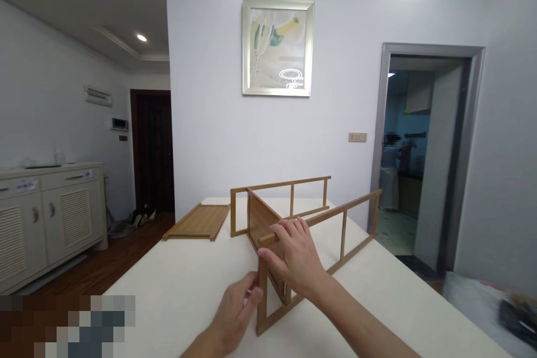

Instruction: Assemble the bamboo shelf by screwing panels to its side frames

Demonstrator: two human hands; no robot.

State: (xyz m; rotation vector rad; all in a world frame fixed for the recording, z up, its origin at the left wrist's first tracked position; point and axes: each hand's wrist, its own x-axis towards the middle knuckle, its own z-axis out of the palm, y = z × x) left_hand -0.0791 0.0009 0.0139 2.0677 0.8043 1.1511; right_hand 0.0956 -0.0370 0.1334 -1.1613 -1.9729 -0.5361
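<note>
A half-joined wooden shelf rack lies on its side on the white table [176, 279]. Two ladder-like side frames make it up: the near side frame [343, 235] and the far side frame [292, 199], with a slatted shelf board [260, 215] standing on edge between them. My right hand [300, 254] is closed over the near frame's front upper corner, thumb on this side and fingers across the top rail. Low beside that frame's front post, my left hand [239, 310] has curled fingers, thumb near the index finger; whatever they pinch is hidden.
Another wooden shelf board [199, 221] lies flat at the table's far left. A white cabinet [50, 218] stands left, beyond the table. Ahead is a wall with a framed picture [277, 47]. Through the doorway at right, a person [390, 170] is visible. A plastic bag [474, 302] sits at lower right.
</note>
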